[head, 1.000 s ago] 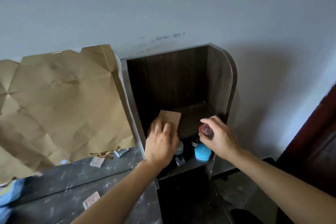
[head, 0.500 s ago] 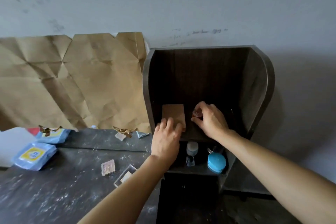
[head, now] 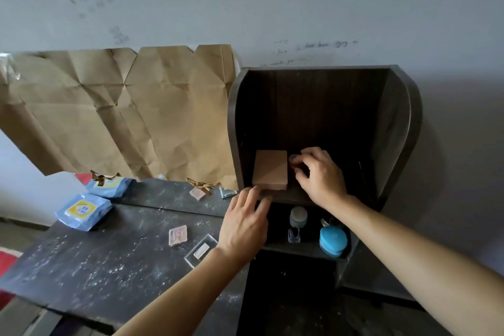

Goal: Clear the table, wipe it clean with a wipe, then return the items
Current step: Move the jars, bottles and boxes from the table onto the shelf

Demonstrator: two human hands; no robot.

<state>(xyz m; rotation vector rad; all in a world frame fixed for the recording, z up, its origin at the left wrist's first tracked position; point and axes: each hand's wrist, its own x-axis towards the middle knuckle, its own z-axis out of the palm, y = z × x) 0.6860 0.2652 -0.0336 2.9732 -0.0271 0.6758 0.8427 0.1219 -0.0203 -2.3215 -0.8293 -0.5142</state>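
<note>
A brown cardboard box (head: 270,169) lies on the upper shelf of a dark wooden shelf unit (head: 403,123). My left hand (head: 245,224) hovers just below the box at the shelf's front edge, fingers apart, holding nothing. My right hand (head: 319,174) reaches into the upper shelf right of the box, fingers closed around a small round-capped bottle (head: 294,157) that is mostly hidden. The dusty dark table (head: 103,262) lies to the left, with a pack of wipes (head: 83,210) on it.
On the lower shelf stand a small jar (head: 298,217), a tiny glass bottle (head: 294,236) and a blue round container (head: 334,240). The table holds two clear cases (head: 178,235), (head: 201,250). Crumpled brown paper (head: 122,112) leans on the wall above a mirror strip.
My left hand has let go of the brown box and drawn back to the shelf's edge. My right hand carried the small bottle up from the lower shelf to the upper one.
</note>
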